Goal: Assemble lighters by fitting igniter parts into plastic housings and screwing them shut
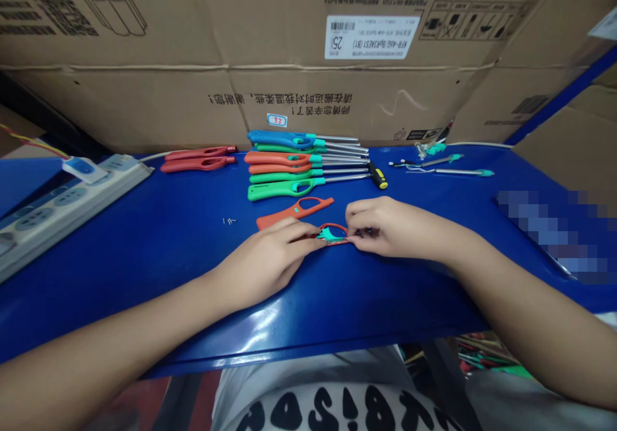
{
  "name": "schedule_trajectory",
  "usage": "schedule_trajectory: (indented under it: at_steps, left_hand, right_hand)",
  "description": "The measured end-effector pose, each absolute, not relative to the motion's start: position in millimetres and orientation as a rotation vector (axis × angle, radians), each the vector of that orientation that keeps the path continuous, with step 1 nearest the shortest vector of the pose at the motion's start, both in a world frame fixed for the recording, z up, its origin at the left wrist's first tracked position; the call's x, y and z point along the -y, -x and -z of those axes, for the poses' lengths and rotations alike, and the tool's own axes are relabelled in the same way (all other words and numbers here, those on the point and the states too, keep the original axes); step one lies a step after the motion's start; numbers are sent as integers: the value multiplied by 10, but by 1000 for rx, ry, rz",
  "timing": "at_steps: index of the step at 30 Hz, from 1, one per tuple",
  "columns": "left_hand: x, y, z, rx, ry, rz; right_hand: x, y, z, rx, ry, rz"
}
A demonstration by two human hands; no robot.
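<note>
Both hands pinching one small open shell

Cardboard, printed upside down, stands as a wall across the top of the frame, perhaps to fence off my workspace. Under it, my blue desk (159, 277) spans the middle, smooth and glossy, catching a pale glare at lower centre.

The power strip (67, 193) lies at the left edge, which I judge leaves the middle clear of its cable. The lighters (284, 190), blue, orange and green, sit in a row at upper centre with their rods all pointing right, an order that seems meant to save room.

My left hand (270, 251) pinches the left end of the open shell (340, 242), just below the frame's centre, probably to steady it. My right hand (380, 225) has thumb and forefinger pressed together at its right end; what is between the tips is too small to tell.

Two red shells (197, 161) lie together at upper left. An orange shell (294, 211) lies just above my left hand, presumably for easy reach. Loose rods (457, 172) are at upper right. The screwdriver (378, 175) lies by the lighters' tips. A teal piece (328, 233) sits within the open shell. Tiny screws (229, 221) lie grouped left of centre, likely so none gets lost.
</note>
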State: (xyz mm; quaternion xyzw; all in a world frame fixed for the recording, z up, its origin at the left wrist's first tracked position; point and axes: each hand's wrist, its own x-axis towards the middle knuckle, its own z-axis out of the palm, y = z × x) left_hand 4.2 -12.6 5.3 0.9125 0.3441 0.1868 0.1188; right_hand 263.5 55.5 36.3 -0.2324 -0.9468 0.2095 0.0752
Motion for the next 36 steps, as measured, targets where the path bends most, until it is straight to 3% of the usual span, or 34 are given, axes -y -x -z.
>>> schedule_trajectory:
  at_steps: [25, 33, 36]
  left_hand:
    - [136, -55, -58, -994, -2657, -618]
    - [26, 64, -222, -1249, -2519, -925]
    - [-109, 215, -261, -1447, -2559, -745]
  right_hand:
    - [-591, -2641, -319, 2690, 792, -763]
    - [-730, -2597, -78, 2619, 930, -243]
    - [-791, -2626, -28, 2616, 961, -239]
